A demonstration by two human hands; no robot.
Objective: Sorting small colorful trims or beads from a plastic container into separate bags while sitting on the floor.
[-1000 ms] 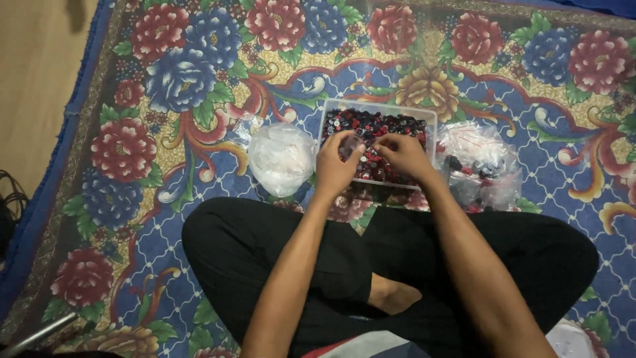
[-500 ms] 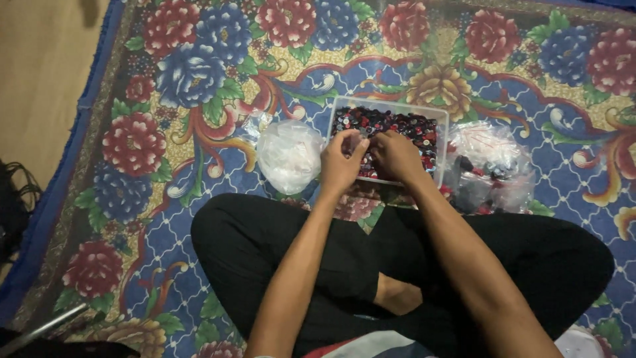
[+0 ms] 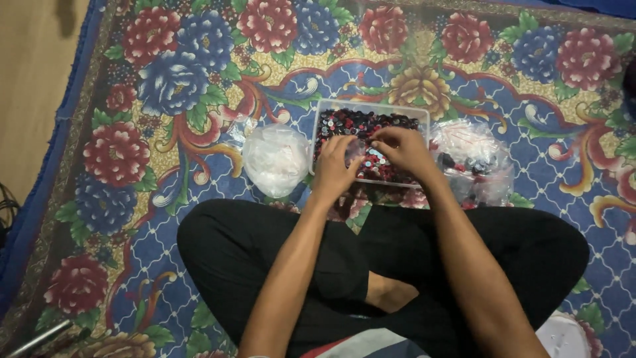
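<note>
- Sitting cross-legged in black trousers [image 3: 252, 265] on a floral rug [image 3: 165, 99], the person reaches both forearms forward to a clear plastic tray [image 3: 318, 132] that rests on the rug just beyond the knees.
- The tray is a shallow rectangle, filled with small round pieces [image 3: 351, 122] in red, black and grey; they look like buttons or beads, too small to tell which.
- The left hand [image 3: 334, 169] lies over the near left part of the tray, fingers curled down among the pieces; whether it pinches anything cannot be told.
- The right hand [image 3: 404, 149] sits over the middle of the tray, fingers bent and drawn close together at the tips, near the left hand's fingertips; what, if anything, it holds is hidden.
- A white, crumpled plastic bag [image 3: 275, 159] lies just left of the tray, touching or nearly touching its side.
- A clear plastic bag [image 3: 474, 159] with dark and red pieces inside lies just right of the tray, beside the right wrist.
- A bare foot [image 3: 391, 295] shows between the crossed legs.
- A strip of tan floor [image 3: 33, 79] runs along the rug's blue left border, and a thin metal rod [image 3: 36, 338] lies at the lower left corner.
</note>
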